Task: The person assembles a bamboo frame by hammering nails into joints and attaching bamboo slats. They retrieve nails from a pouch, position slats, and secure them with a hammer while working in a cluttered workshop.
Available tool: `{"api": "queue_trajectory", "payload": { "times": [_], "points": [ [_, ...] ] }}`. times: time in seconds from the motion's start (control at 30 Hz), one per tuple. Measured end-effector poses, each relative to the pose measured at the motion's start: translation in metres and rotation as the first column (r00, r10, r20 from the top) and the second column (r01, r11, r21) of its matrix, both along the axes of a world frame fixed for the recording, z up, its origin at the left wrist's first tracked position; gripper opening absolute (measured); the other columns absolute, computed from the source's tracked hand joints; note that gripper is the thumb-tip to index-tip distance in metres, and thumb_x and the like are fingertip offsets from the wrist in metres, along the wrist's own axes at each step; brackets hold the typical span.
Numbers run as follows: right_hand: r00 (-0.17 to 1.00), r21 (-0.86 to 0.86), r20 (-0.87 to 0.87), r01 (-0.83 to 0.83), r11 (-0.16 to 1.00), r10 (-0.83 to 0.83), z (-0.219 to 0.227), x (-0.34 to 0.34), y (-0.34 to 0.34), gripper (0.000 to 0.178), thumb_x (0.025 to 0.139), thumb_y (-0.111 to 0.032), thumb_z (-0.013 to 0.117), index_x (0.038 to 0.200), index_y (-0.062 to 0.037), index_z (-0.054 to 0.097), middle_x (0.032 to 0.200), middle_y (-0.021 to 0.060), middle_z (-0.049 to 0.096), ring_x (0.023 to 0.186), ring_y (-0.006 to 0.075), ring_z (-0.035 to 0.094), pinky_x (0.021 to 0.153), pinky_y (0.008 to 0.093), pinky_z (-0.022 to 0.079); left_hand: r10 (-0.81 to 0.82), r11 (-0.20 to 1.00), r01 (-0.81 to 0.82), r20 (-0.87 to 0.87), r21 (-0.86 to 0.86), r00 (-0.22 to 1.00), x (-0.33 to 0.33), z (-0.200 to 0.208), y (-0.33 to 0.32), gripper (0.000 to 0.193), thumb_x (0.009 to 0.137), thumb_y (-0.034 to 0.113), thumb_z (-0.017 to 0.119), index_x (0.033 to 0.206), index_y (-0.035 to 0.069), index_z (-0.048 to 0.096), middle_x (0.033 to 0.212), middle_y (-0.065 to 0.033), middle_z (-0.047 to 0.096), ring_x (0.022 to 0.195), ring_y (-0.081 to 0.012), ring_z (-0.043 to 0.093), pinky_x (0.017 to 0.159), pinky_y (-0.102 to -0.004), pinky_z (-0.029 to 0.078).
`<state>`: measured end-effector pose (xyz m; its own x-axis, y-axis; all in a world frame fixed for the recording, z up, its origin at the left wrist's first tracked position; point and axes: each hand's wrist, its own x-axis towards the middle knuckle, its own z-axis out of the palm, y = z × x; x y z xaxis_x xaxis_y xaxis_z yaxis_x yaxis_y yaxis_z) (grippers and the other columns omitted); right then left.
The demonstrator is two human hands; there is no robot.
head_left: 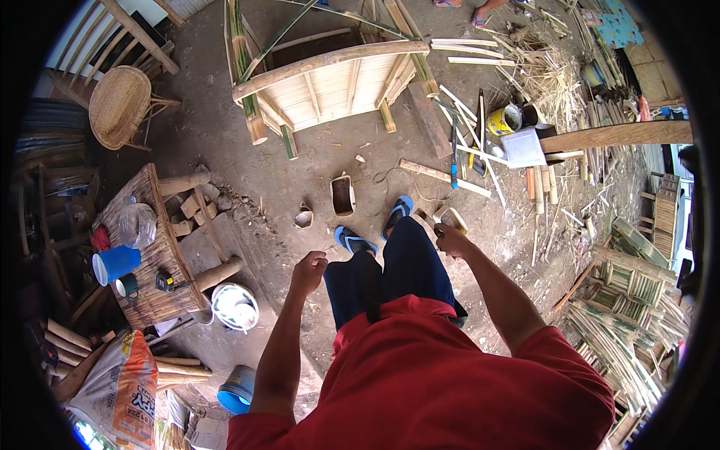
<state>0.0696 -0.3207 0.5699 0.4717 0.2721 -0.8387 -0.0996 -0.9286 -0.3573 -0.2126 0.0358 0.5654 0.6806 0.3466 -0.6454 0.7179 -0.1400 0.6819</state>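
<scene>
My left hand point(308, 273) hangs beside my left thigh with its fingers curled in, and nothing shows in it. My right hand point(453, 241) is closed beside my right knee; a small dark thing pokes out at its fingers, too small to name. Just beyond that hand a cut-open pale container point(451, 219) stands on the ground. In front of my sandalled feet are a rectangular cut-open container point(343, 196) with brown contents and a smaller cut container point(304, 217). Farther ahead stands a bamboo bench frame point(330, 69) with a slatted panel.
Left, a bamboo table point(161, 247) bears a blue cup point(116, 264), a mug and a tape measure point(165, 281). A white bucket point(235, 306) stands beside it. Bamboo strips, a saw point(454, 154) and a yellow can point(504, 120) lie ahead right. Another person's feet point(480, 16) show at the top.
</scene>
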Motion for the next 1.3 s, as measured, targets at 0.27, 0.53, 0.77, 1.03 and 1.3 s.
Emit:
{"api": "queue_trajectory", "payload": {
  "times": [0.27, 0.53, 0.77, 1.03, 1.3],
  "points": [
    [0.883, -0.061, 0.097, -0.454, 0.889, 0.458, -0.132, 0.081, 0.104, 0.056, 0.082, -0.010, 0.061, 0.137, -0.0138, 0.060, 0.112, 0.0202, 0.072, 0.105, 0.0380, 0.069, 0.089, 0.0452, 0.055, -0.023, 0.998, 0.025, 0.040, -0.058, 0.999, 0.048, -0.145, -0.004, 0.032, 0.099, 0.025, 0.063, 0.121, 0.002, 0.066, 0.114, -0.0183, 0.073, 0.106, -0.0287, 0.072, 0.091, -0.0377, 0.057],
    [0.728, -0.028, 0.400, -0.597, 0.801, 0.557, -0.441, 0.186, 0.156, 0.045, 0.085, -0.011, 0.064, 0.129, -0.0136, 0.063, 0.117, 0.0181, 0.067, 0.106, 0.0383, 0.067, 0.089, 0.0490, 0.054, 0.009, 0.962, 0.016, -0.093, 0.274, 0.996, 0.149, -0.520, 0.040, 0.051, 0.093, 0.031, 0.068, 0.133, 0.002, 0.056, 0.113, -0.0242, 0.072, 0.106, -0.0387, 0.070, 0.095, -0.0464, 0.053],
    [0.446, 0.082, 0.776, -0.773, 0.629, 0.446, -0.629, 0.190, 0.219, 0.027, 0.088, -0.015, 0.065, 0.115, -0.0133, 0.066, 0.116, 0.0135, 0.065, 0.098, 0.0367, 0.067, 0.082, 0.0477, 0.054, -0.252, 0.867, 0.291, -0.148, 0.404, 0.956, 0.173, -0.643, 0.018, 0.051, 0.083, 0.011, 0.061, 0.133, 0.007, 0.053, 0.100, -0.0236, 0.071, 0.097, -0.0440, 0.068, 0.088, -0.0535, 0.054],
    [0.424, 0.370, 0.766, -0.906, 0.208, 0.483, -0.742, 0.081, 0.339, 0.019, 0.087, -0.017, 0.063, 0.102, -0.0051, 0.063, 0.101, 0.0137, 0.066, 0.089, 0.0368, 0.068, 0.076, 0.0476, 0.058, -0.584, 0.785, 0.608, -0.185, 0.116, 0.790, 0.159, -0.611, -0.030, 0.069, 0.084, 0.009, 0.061, 0.149, 0.007, 0.039, 0.111, -0.0282, 0.063, 0.095, -0.0466, 0.068, 0.083, -0.0529, 0.056],
    [0.371, 0.142, 0.708, -0.908, 0.393, 0.601, -0.679, 0.133, 0.280, 0.019, 0.090, -0.020, 0.062, 0.098, -0.0039, 0.058, 0.098, 0.0145, 0.064, 0.079, 0.0377, 0.068, 0.072, 0.0471, 0.057, -0.675, 0.712, 0.689, -0.140, 0.134, 0.725, 0.191, -0.603, -0.033, 0.078, 0.084, 0.011, 0.059, 0.154, 0.000, 0.026, 0.122, -0.0346, 0.059, 0.096, -0.0485, 0.067, 0.085, -0.0522, 0.056]
  ]
}}
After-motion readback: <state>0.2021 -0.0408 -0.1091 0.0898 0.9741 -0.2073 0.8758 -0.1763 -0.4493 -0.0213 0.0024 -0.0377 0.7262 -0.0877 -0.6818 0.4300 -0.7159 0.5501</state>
